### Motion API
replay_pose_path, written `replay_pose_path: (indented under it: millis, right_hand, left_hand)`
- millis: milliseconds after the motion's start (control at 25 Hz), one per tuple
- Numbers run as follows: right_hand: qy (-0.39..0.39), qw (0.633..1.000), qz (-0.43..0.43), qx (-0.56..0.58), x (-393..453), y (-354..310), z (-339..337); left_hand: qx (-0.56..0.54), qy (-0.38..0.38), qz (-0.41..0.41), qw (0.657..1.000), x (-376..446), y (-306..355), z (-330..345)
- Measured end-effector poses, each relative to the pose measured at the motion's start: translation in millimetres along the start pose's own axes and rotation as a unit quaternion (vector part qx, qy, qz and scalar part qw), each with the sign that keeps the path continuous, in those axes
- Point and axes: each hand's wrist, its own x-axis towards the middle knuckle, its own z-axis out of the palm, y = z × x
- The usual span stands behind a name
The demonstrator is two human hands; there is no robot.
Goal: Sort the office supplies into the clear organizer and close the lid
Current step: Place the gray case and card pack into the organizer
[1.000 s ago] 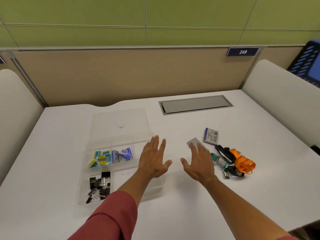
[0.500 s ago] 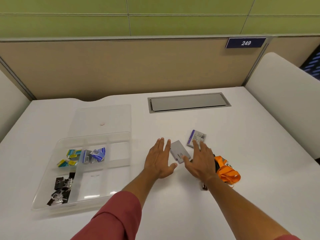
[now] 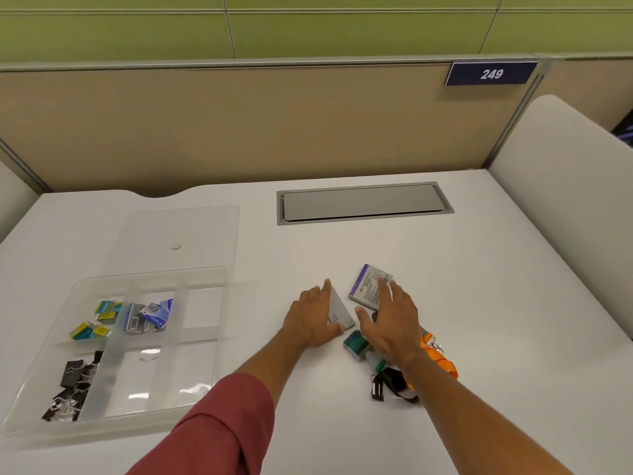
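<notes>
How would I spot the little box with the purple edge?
Find the grey hatch set into the white desk and come straight toward the person. The box lies under the right hand's fingertips, printed and purple-edged, unlike the plain grey card beside it.

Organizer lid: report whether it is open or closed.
Open. The lid lies flat on the desk behind the clear organizer, whose compartments stand uncovered.
</notes>
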Motion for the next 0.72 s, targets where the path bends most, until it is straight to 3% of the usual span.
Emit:
replay_pose_path:
  millis: [240, 440, 720]
  right_hand:
    - [-0.006, 1.000, 0.003, 0.017, 24.6, -0.4, -1.6]
    - [-0.077, 0.996, 0.003, -0.036, 51.4, -2.1, -6.6]
    - [-0.161, 0.984, 0.014, -0.071, 68.7, -6.3, -12.9]
  left_hand:
    - [-0.030, 0.020, -0.036, 0.999, 9.3, -1.1, -11.4]
    - [-0.165, 0.084, -0.054, 0.981, 9.3, -8.0, -24.9]
    - [-0.251, 0.118, -0.071, 0.958, 4.4, -20.5, -44.0]
